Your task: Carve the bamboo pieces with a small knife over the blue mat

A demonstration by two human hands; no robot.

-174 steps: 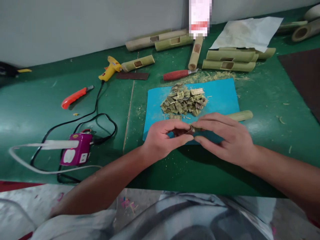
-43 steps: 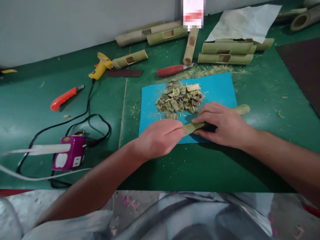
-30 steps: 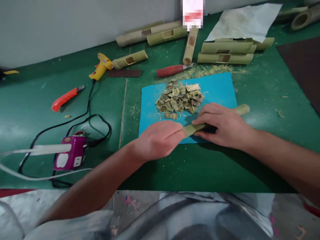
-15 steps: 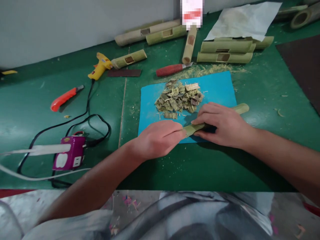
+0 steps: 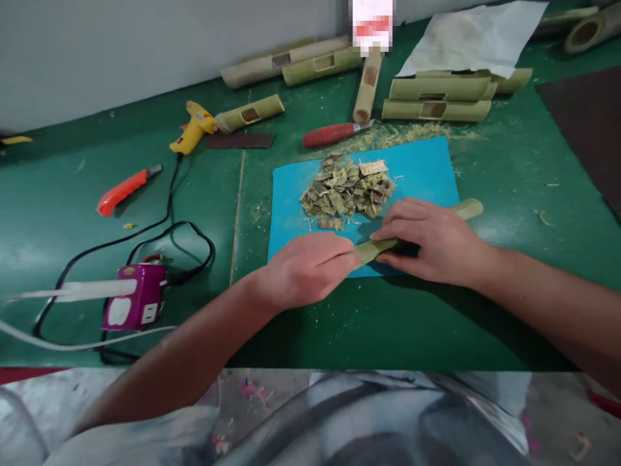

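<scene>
A pale green bamboo strip point(image 5: 468, 209) slants across the near part of a blue sheet point(image 5: 422, 165), its far end sticking out past the sheet's right edge. My left hand point(image 5: 313, 266) is closed around the strip's near left end and hides it. Further along, my right hand point(image 5: 427, 241) grips the same strip between thumb and fingers. Just beyond my hands lies a heap of bamboo chips point(image 5: 347, 191) on the sheet. A red-handled knife point(image 5: 330, 134) rests behind the sheet, its blade pointing right.
Several notched bamboo tubes point(image 5: 436, 110) lie along the back, some under white paper point(image 5: 473, 39). At left are a yellow glue gun point(image 5: 191, 129), an orange utility knife point(image 5: 127, 191) and a purple power adapter point(image 5: 136, 298) with cables. A dark mat point(image 5: 589, 123) lies at right.
</scene>
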